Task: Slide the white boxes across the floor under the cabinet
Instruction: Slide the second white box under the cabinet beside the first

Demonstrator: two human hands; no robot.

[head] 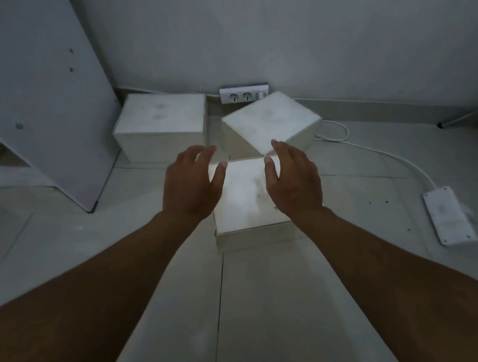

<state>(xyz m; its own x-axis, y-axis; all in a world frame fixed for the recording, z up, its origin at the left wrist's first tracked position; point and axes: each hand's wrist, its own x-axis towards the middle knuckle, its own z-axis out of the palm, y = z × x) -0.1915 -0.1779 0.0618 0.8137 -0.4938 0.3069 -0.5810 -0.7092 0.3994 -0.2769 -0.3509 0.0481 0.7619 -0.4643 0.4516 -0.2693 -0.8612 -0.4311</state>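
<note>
Left hand (192, 182) and right hand (293, 181), both spread wide, fingers apart, holding nothing, just above the nearest white square cardboard box (245, 197) on the pale tiled floor (281, 307). Two more white boxes behind: one (160, 121) sitting straight beside the tall white cabinet panel (43, 87), one (268, 124) turned crooked, near the white wall socket strip (243, 96). White flat power block (449, 215) with cord, off right.

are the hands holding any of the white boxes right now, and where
Nothing is held. The left hand and right hand hover open over the nearest white cardboard box, with no grip closed on it.
</note>
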